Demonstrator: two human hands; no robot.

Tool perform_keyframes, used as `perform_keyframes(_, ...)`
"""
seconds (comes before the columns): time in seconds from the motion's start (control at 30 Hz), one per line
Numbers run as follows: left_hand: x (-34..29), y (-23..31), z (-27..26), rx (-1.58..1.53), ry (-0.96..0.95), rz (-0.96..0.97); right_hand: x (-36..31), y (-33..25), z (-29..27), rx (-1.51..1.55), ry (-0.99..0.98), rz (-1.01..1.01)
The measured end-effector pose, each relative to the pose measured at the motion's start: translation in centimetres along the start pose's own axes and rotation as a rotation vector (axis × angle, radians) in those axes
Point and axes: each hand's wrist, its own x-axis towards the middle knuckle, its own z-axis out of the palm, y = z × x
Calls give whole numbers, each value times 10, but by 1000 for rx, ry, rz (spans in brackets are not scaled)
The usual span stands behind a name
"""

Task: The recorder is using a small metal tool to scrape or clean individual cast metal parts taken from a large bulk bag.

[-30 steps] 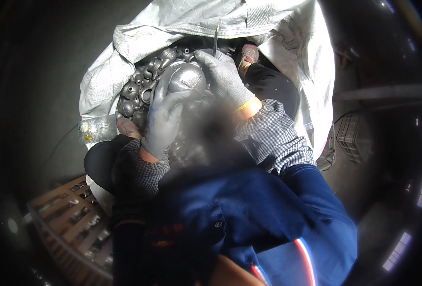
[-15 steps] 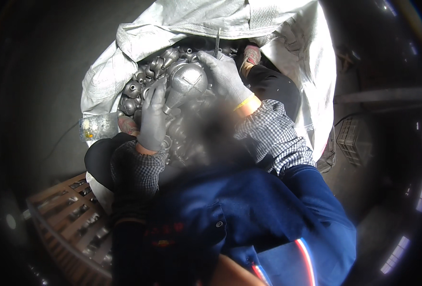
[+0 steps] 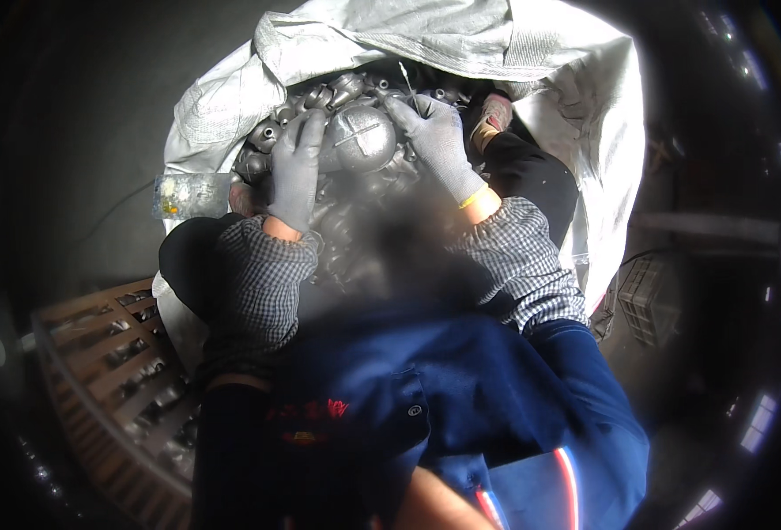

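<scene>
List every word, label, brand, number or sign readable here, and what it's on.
No text can be quoted with certainty.
Blue garment: red lettering on the front, too blurred to read; small yellow emblem below it, too small.
Flat packet at the left: yellow-orange marks, no legible text.
Rounded metal part between the hands: a straight line across it, no legible lettering.

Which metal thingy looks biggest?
The round piece between the left hand and right hand, with a straight line across it; the other metal pieces look smaller.
</scene>
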Motion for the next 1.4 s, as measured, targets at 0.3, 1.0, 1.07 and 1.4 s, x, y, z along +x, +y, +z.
perform_keyframes(0.3,10,-6,2,275,133,196,-1,14,2,442,-140,233)
perform_keyframes(1.0,5,7,0,686,155,318,-27,-3,-1,540,-296,252)
perform_keyframes(1.07,4,3,0,818,179,478,-28,-1,-3,473,-296,234)
perform_keyframes(1.4,17,-12,-2,458,153,356,-23,6,10,232,-114,-37)
